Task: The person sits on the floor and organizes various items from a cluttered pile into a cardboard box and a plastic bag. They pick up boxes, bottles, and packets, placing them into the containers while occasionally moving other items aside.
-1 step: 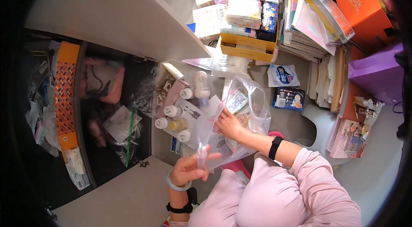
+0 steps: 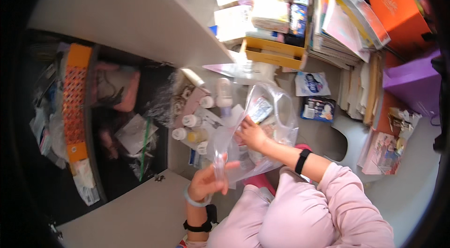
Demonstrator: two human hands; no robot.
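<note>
A clear plastic bag [image 2: 286, 107] lies between my hands, with packets inside it, among them a pale blue-patterned packet [image 2: 260, 109]. My left hand [image 2: 208, 183] holds a bunched strip of the bag between its fingers, on the near left side. At the mouth of the bag, my right hand [image 2: 251, 134] is lowered with bent fingers. Plastic and contents partly hide its fingertips, so what they grip is unclear. Left of the bag stand several white-capped bottles [image 2: 191, 120], a yellowish jar [image 2: 197, 135] and a pale bottle with a lilac cap [image 2: 224, 96].
An open cupboard [image 2: 154, 86] holding bagged items is at the left. A yellow box [image 2: 274, 56] and stacked packages [image 2: 272, 9] stand at the back. Paper stacks [image 2: 358, 88], an orange box [image 2: 396, 9] and a purple bag [image 2: 415, 79] line the right; two packets [image 2: 317, 108] lie nearer.
</note>
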